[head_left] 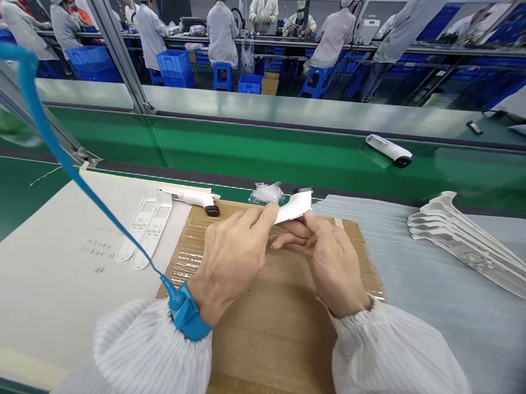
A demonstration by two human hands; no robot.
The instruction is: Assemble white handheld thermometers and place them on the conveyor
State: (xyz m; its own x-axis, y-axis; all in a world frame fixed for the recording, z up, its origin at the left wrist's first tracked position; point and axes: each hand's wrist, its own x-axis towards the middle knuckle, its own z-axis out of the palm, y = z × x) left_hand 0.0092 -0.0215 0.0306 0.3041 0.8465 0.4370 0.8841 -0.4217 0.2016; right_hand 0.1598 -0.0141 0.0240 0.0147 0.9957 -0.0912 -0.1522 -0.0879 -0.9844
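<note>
Two-handed hold on a white plastic housing with a black end, up off the cardboard, just above its far edge. Left hand pinches the housing's left edge between fingertips and thumb side, fingers bent, blue ESD wrist strap on the wrist. Right hand grips from the other side, fingers curled in under the housing; exact finger contact partly hidden. Both hands close together, fingertips almost touching, over a cardboard sheet on the green worktop.

Blue coiled cord runs from the strap up to the top left of the view. Both forearms in white striped smock sleeves with gathered cuffs.

Left of the hands, on a cream paper sheet: two flat white panels side by side, and a white device with a black end, its tip touching the cardboard's far edge. Clear plastic wrap just behind the hands. Right side: stack of white plastic parts fanned out on a sheet of white foam. Another white device with a black end lies on the green belt farther ahead.

Background, beyond a metal frame: co-workers in white smocks and caps at another line, with blue crates and blue stools.
</note>
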